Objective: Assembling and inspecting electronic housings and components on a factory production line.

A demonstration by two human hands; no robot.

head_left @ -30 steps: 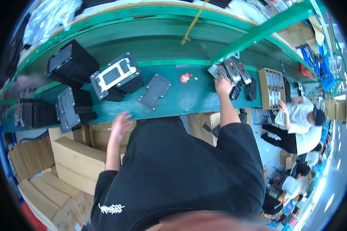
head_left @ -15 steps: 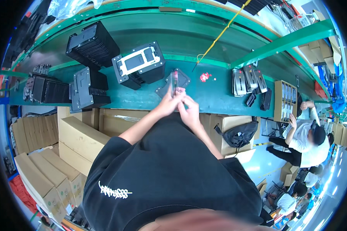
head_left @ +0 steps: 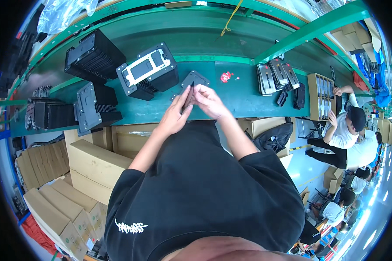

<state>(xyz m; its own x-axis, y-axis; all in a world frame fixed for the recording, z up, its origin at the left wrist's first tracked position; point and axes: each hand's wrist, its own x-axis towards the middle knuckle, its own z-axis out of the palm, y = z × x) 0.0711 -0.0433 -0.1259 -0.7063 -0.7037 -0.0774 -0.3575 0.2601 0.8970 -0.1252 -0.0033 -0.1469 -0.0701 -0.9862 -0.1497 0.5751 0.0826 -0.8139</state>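
Observation:
Over the bench's front edge, my left hand (head_left: 175, 114) grips a thin dark flat panel (head_left: 188, 98), seen nearly edge-on. My right hand (head_left: 209, 102) has its fingertips pinched at the panel's upper right edge. What kind of panel it is cannot be made out. Just beyond my hands a black plate with corner holes (head_left: 195, 78) lies on the green bench, partly hidden by them. Left of it stands a stack of black trays (head_left: 163, 78) topped by a white-framed piece (head_left: 144, 68). Small red bits (head_left: 226, 77) lie to the right of the plate.
More black tray stacks (head_left: 93, 56) fill the bench's left side. Phone-like slabs (head_left: 278, 75) lean in rows to the right, near a box of slim parts (head_left: 314, 98). A co-worker (head_left: 348, 124) sits beyond. Cardboard boxes (head_left: 98, 165) and a black backpack (head_left: 272, 137) are below the bench.
My hands have moved slightly apart, the left one lower and to the left. The panel has turned from glossy and upright to dark and tilted. The whole view has shifted a little.

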